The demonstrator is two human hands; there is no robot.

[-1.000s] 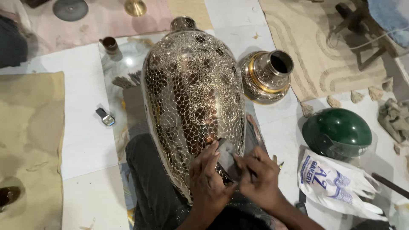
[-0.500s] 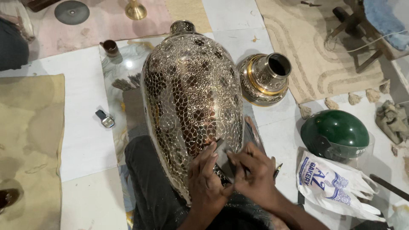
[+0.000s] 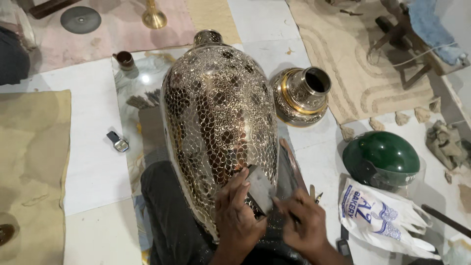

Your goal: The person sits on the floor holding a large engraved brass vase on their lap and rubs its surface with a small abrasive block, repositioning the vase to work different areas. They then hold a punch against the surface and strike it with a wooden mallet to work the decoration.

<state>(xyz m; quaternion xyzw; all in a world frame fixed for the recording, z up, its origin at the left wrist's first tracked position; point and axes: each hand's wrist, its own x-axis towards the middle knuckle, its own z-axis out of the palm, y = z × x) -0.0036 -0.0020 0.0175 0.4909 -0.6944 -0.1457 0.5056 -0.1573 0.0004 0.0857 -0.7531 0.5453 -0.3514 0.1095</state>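
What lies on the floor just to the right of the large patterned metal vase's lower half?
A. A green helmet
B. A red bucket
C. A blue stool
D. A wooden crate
A: a glossy green helmet rests on the white floor right of the big engraved vase, above a printed white plastic bag.

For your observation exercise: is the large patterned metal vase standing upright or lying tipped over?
Tipped: the large vase lies lengthwise across the person's lap, neck pointing away, both hands at its lower body.
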